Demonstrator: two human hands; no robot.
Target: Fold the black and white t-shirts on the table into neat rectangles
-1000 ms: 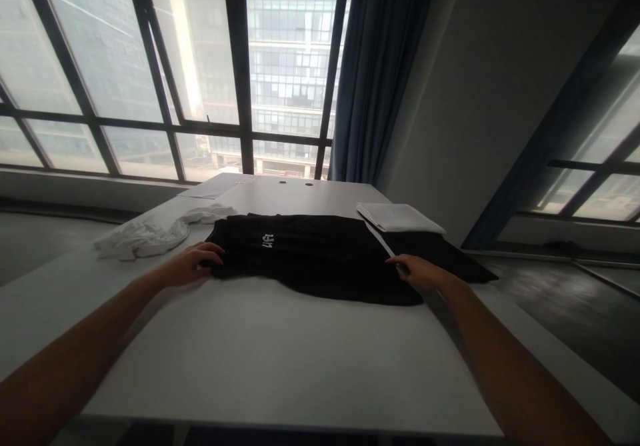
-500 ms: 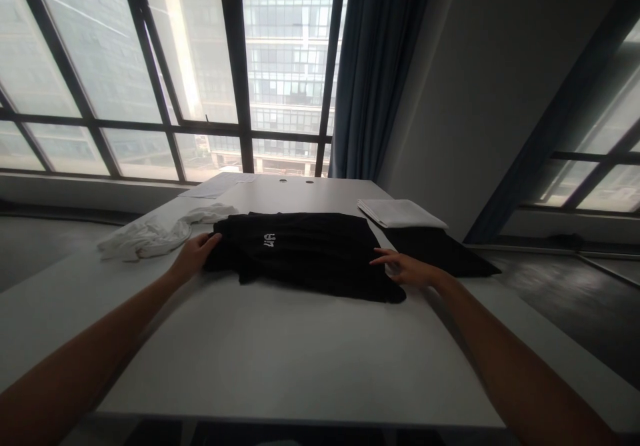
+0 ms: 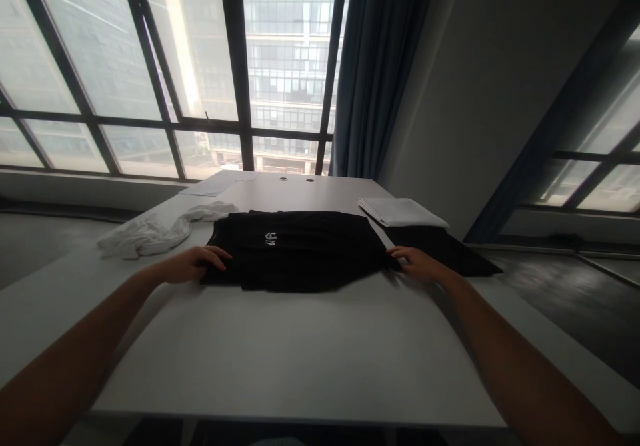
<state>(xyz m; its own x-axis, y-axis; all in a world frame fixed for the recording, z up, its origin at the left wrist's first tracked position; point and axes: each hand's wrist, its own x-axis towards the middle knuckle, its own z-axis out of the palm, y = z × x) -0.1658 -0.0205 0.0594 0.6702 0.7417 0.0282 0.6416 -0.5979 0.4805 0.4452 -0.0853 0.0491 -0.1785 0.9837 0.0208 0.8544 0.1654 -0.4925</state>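
Note:
A black garment point(image 3: 305, 249) with a small white print near its left part lies across the white table point(image 3: 300, 359). At its left edge rests my left hand point(image 3: 193, 264), fingers apart on top of the cloth. My right hand point(image 3: 417, 264) pinches the garment's right corner, which is drawn out to a narrow fold. The fingertips partly hide that corner.
Crumpled white cloth point(image 3: 145, 233) lies left of the garment, with paper sheets point(image 3: 215, 183) behind it. On the right, a folded white cloth point(image 3: 403, 212) overlaps a black one point(image 3: 450, 253). Windows and a blue curtain point(image 3: 375, 73) stand beyond.
My left hand has loosened from the left edge and moved slightly down and left. My right hand has closed on the right corner, and the garment's lower right edge has been pulled up.

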